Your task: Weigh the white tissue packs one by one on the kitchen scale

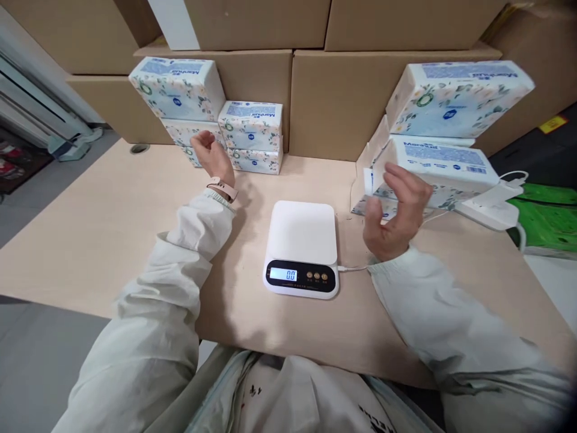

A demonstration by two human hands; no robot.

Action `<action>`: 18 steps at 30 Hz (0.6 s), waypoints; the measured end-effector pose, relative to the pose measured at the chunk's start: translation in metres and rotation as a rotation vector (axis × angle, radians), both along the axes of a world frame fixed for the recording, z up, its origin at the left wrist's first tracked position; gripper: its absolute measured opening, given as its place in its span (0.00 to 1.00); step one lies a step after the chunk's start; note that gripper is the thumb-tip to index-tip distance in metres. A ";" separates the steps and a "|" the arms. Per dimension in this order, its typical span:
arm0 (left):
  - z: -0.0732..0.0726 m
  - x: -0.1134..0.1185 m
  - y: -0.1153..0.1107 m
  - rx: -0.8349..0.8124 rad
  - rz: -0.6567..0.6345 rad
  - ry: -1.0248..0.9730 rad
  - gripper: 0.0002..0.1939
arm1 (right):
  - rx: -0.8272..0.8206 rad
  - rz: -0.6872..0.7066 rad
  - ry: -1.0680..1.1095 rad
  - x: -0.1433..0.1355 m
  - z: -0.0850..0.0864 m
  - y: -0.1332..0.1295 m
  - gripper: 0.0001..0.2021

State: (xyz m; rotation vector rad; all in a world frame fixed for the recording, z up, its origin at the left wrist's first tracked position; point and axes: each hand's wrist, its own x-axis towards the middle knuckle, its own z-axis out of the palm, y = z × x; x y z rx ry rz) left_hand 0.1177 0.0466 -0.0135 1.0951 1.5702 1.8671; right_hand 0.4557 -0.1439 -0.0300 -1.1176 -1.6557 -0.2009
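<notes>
A white digital kitchen scale [304, 231] lies on the table between my hands, its lit display [283, 275] reading 0.0. My left hand [214, 157], with a pink band at the wrist, is raised in front of the left tissue packs [253, 129], fingers slightly curved and holding nothing. On the other side, my right hand [396, 210] is held up with thumb and fingers apart and nothing between them. Just behind it are the right tissue packs [444, 159], stacked and partly covered by the hand. Whether either hand touches a pack I cannot tell.
Cardboard boxes [333, 102] form a wall along the table's back edge. A white cable [354, 269] runs from the scale's right side towards my right sleeve. At the far right are a white power strip [489, 207] and a green object [547, 216]. A round hole [139, 148] pierces the table's back left.
</notes>
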 end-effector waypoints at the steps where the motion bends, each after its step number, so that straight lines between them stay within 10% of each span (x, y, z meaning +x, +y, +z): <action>1: -0.002 0.000 0.002 -0.011 -0.016 0.001 0.17 | -0.054 0.031 0.018 -0.009 0.003 0.007 0.21; 18: -0.016 0.010 0.006 -0.045 -0.212 0.126 0.15 | -0.942 0.377 0.527 -0.108 0.033 0.188 0.35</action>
